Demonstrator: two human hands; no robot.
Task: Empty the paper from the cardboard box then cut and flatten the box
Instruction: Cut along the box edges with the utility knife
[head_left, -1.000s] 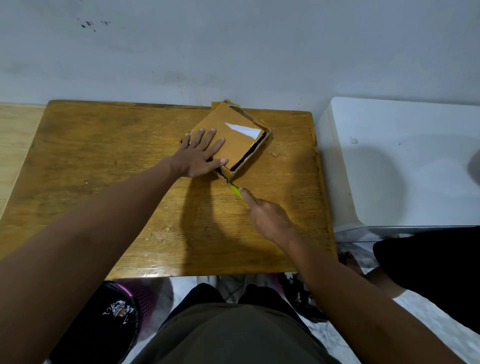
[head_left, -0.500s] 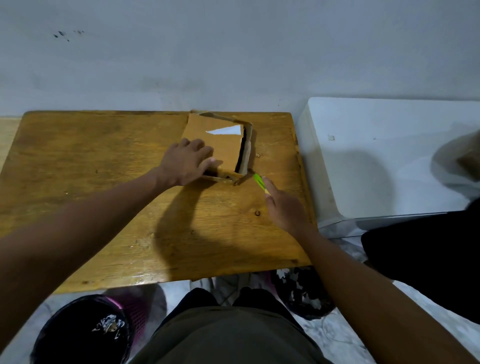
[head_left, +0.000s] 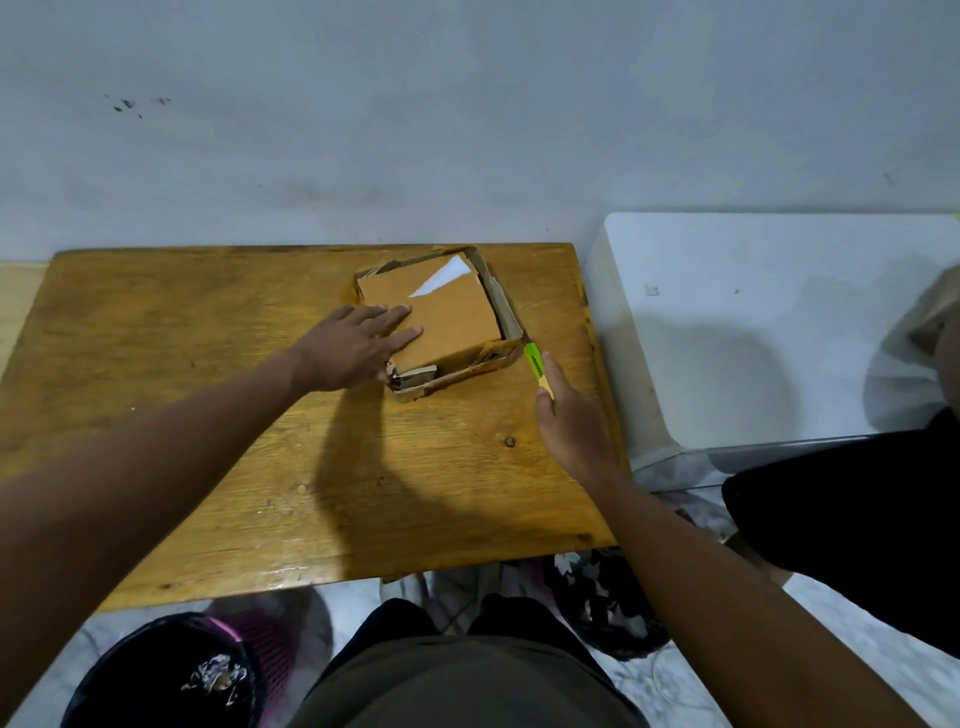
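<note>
My left hand (head_left: 358, 345) lies flat, fingers straight and together, on the near left part of a loose cardboard panel (head_left: 436, 317) that sits inside the box (head_left: 457, 366). My right hand (head_left: 569, 415) grips a cutter (head_left: 535, 364) with a green and yellow handle, fingers curled round it; its tip points at the box's near right corner, touching or just short of it, I cannot tell which. The box rests on the far right part of the wooden bench (head_left: 208, 415), close to its back edge; its low walls stand around the panel, and the near wall is torn and creased at its left end. A white triangle of paper (head_left: 441, 275) shows at the panel's far edge. Behind the bench rises a grey wall (head_left: 467, 130) with a few dark marks at upper left. Just right of the bench stands a white cabinet (head_left: 753, 322). Below the bench's near edge, on the pale floor, sits a bin (head_left: 171, 670) lined with a black bag, with scraps inside.
</note>
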